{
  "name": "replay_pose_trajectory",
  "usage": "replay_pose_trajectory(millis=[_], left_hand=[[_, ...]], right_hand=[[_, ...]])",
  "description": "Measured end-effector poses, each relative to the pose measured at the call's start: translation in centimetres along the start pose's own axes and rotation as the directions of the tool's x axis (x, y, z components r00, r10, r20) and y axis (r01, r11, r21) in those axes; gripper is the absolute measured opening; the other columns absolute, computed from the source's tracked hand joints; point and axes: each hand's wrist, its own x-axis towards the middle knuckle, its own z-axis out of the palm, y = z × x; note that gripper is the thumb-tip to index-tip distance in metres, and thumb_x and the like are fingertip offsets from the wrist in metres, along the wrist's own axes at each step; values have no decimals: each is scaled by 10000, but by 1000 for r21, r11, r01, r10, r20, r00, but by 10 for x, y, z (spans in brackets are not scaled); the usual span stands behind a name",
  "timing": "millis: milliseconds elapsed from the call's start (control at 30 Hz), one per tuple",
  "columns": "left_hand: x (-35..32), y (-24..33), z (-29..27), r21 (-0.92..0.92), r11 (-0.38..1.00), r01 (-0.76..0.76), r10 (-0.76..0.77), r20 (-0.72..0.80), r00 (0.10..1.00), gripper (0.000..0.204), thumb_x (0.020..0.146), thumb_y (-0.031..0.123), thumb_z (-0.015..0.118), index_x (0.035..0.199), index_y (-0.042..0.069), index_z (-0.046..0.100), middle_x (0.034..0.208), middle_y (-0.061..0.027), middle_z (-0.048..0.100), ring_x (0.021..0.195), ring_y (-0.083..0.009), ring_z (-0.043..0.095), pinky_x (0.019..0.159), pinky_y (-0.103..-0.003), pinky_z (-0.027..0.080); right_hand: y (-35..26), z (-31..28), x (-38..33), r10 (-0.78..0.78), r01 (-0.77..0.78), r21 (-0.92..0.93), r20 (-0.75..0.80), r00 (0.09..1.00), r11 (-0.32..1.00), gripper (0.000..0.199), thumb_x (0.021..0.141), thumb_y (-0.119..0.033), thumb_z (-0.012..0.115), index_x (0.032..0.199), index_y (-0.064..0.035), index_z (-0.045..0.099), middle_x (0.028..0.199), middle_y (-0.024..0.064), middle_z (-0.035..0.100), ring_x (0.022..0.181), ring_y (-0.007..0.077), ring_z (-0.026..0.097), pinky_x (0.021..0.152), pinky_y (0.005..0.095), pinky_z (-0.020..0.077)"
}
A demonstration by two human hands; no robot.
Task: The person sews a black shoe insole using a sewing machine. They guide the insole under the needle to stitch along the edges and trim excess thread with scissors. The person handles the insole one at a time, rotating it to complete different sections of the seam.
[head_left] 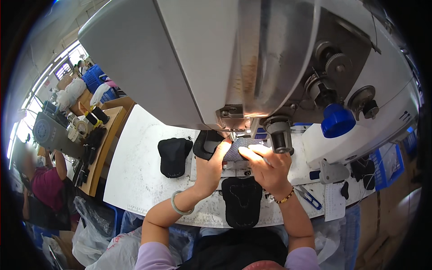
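Note:
My left hand (pixel 211 167) and my right hand (pixel 269 166) press a dark grey fabric piece (pixel 238 147) flat under the needle of a large white sewing machine (pixel 252 67). The left fingers also touch a black curved piece (pixel 206 144) beside the needle. A black stitched shoe-upper panel (pixel 242 201) lies on the white table (pixel 135 175) between my wrists. A stack of black pieces (pixel 173 155) sits to the left of my left hand.
Blue-handled thread snips (pixel 309 198) lie right of my right wrist. Small black pieces (pixel 363 173) rest at the table's right. A blue knob (pixel 337 120) sticks out from the machine. A person in a magenta top (pixel 45 182) works at a wooden bench (pixel 101 148) far left.

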Motion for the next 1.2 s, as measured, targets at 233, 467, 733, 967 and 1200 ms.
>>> replay_pose_trajectory(millis=[233, 467, 733, 967, 1200], left_hand=[[-7, -8, 7, 191, 961, -201, 205, 3, 979, 115, 877, 121, 567, 929, 23, 597, 841, -24, 591, 702, -93, 527, 584, -244, 431], [15, -2, -26, -520, 794, 314, -304, 108, 947, 406, 944, 325, 399, 1021, -6, 621, 929, -113, 664, 791, -209, 644, 699, -336, 526], [57, 8, -44, -10, 906, 424, -386, 393, 835, 313, 806, 28, 607, 1100, -48, 532, 977, -114, 616, 914, -166, 613, 829, -250, 502], [34, -7, -37, -218, 932, 291, -214, 317, 924, 281, 801, -1, 591, 1077, -24, 542, 972, -94, 605, 895, -156, 609, 820, -265, 499], [11, -14, -20, -330, 932, 148, -90, 186, 978, 156, 801, 7, 596, 956, 1, 583, 883, -45, 614, 769, -116, 583, 735, -242, 467]], right_hand=[[12, -8, 5, -8, 8, 34, 12, 1000, 999, 215, 715, -47, 681, 885, -178, 691, 963, -43, 625, 672, 121, 507, 633, 289, 377], [10, -6, 2, 57, -65, 114, 70, 996, 991, 377, 721, 25, 626, 1010, -198, 720, 1008, 17, 654, 783, 152, 581, 664, 314, 422], [6, -9, 5, 30, -34, 70, 58, 998, 997, 353, 708, 32, 605, 986, -153, 719, 1004, 15, 645, 648, 130, 561, 606, 286, 387], [13, -1, -3, 38, -37, 67, -23, 999, 997, 407, 695, 59, 586, 1032, -139, 695, 984, 53, 638, 654, 174, 569, 583, 292, 420], [2, -1, 2, 150, -119, 177, -169, 974, 977, 215, 640, 29, 636, 838, -40, 591, 891, 71, 587, 604, 198, 564, 506, 282, 444]])
